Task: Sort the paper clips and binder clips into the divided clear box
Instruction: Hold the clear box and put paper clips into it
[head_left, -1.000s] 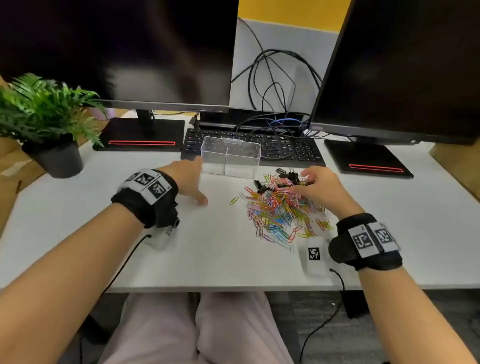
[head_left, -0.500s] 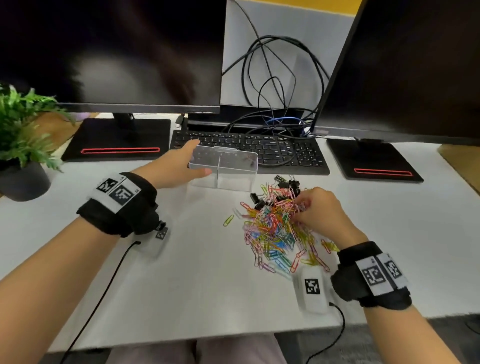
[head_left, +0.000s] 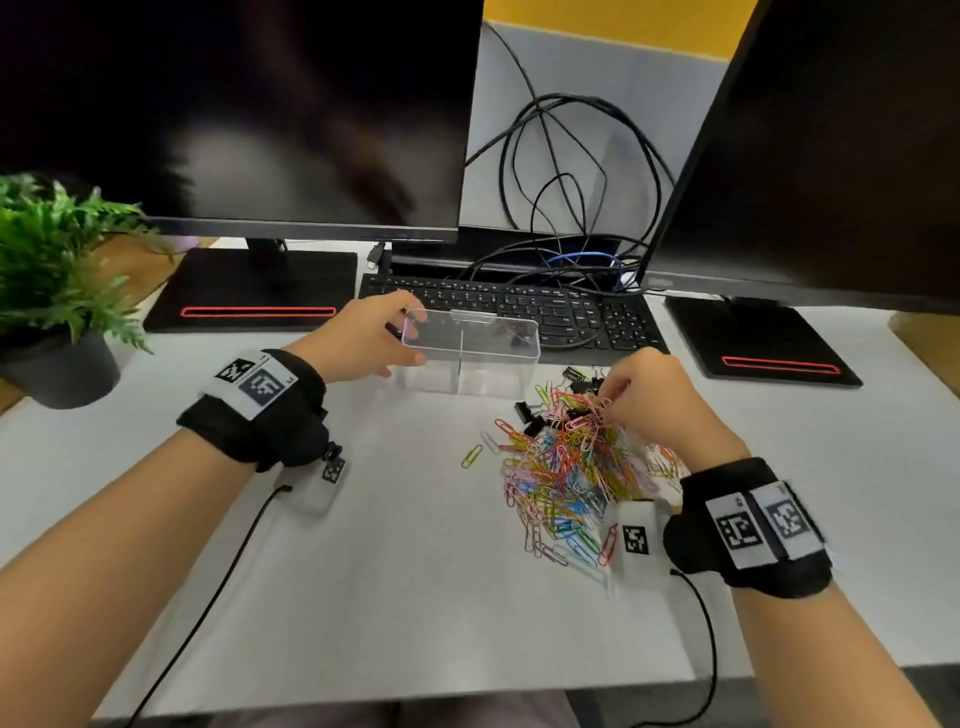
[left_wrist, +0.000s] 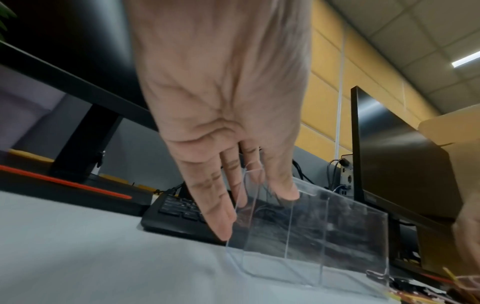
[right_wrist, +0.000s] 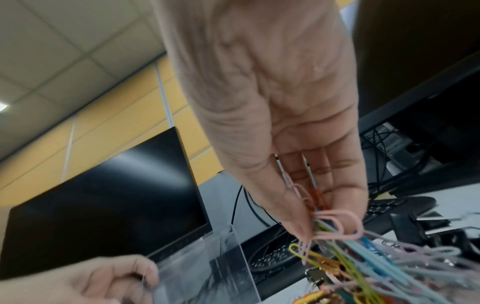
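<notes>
Head view: clear box (head_left: 470, 353) stands on the white desk (head_left: 395, 571) at upper centre of frame, just in front of the keyboard (head_left: 519, 306), one divider wall visible across its middle; both compartments look empty, though reflections make the far corners hard to read. Left hand (head_left: 363, 340) grips the box's left end, thumb at the near wall, fingers over the far rim, tips partly hidden by the plastic. Paper clips (head_left: 566, 467), many colours, lie in a loose heap at centre right; one green clip sits apart at the heap's left. Black binder clips (head_left: 532, 415) show along the heap's upper edge, some buried, count unclear. Right hand (head_left: 654, 400) sits over the heap's upper right, fingertips bunched together on a tuft of clips. A potted plant (head_left: 57, 291) is cut off at the left edge. Left wrist view: left hand (left_wrist: 228, 115) fills the upper centre, fingers (left_wrist: 218, 214) extended down against the end wall of the clear box (left_wrist: 311, 236); thumb lies over the rim; image soft. Right wrist view: right hand (right_wrist: 280, 115) pinches several paper clips (right_wrist: 335, 226), pink ones clearest, the rest smeared at lower right. Clear box (right_wrist: 207, 267) and left hand (right_wrist: 85, 281) blurred at lower left.
</notes>
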